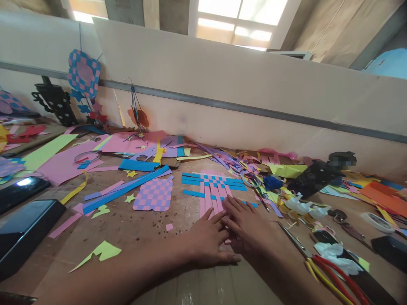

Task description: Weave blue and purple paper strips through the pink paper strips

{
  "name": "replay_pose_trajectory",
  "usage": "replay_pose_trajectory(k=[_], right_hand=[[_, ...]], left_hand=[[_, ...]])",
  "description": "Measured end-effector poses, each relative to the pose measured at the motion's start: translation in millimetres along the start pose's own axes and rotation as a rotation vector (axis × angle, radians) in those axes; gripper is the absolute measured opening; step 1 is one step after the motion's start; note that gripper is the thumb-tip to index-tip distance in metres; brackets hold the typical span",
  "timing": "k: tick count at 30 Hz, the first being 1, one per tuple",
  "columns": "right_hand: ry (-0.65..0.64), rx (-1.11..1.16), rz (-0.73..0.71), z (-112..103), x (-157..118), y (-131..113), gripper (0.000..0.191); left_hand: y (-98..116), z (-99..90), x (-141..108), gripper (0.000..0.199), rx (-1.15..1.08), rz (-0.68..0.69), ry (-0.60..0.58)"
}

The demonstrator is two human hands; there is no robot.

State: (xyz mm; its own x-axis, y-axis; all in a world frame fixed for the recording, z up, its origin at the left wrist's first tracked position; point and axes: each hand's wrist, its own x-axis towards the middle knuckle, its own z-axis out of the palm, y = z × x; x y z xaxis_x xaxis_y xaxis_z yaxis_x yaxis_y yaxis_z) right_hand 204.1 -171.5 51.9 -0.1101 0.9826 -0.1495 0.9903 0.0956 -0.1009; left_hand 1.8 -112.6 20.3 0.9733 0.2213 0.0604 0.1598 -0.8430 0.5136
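Pink and blue paper weaving (213,183) lies flat on the desk (140,241), and our left hand (206,239) and right hand (246,224) rest on its strips, both grips open and almost touching each other. Scissors (294,241) lie near the right hand.

the left hand (205,239) and right hand (246,224) are lying flat on a pink-and-blue paper weave (213,182) on the tabletop (143,237).
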Motion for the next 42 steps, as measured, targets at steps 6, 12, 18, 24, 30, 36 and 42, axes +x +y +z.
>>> replay_pose_trajectory(k=[6, 12, 18, 24, 30, 36, 42], right_hand=[[0.033, -0.011, -0.057, 11, 7, 2, 0.055], [0.037, -0.009, 0.054, 12, 19, 2, 0.061], [0.044, -0.011, 0.082, 10, 29, 1, 0.065], [0.09, -0.01, 0.071, 9, 31, -7, 0.066], [0.066, 0.02, 0.029, 14, 43, -8, 0.063], [0.078, 0.03, -0.042, 18, 46, 0, 0.063], [0.078, 0.018, -0.035, 18, 52, -1, 0.067]], left_hand=[[0, 0.0, 0, 0.073, 0.006, -0.005, -0.013], [0, -1.2, -1, 0.079, 0.009, -0.011, -0.021], [-3, 1.5, -2, 0.08, 0.017, 0.017, 0.018], [0, -0.3, -3, 0.082, 0.023, 0.015, 0.003], [1, -0.1, -1, 0.081, 0.033, 0.014, 0.013], [3, -4.6, -2, 0.08, 0.004, 0.005, -0.013], [2, -3.9, -3, 0.083, 0.024, 0.03, 0.014]])
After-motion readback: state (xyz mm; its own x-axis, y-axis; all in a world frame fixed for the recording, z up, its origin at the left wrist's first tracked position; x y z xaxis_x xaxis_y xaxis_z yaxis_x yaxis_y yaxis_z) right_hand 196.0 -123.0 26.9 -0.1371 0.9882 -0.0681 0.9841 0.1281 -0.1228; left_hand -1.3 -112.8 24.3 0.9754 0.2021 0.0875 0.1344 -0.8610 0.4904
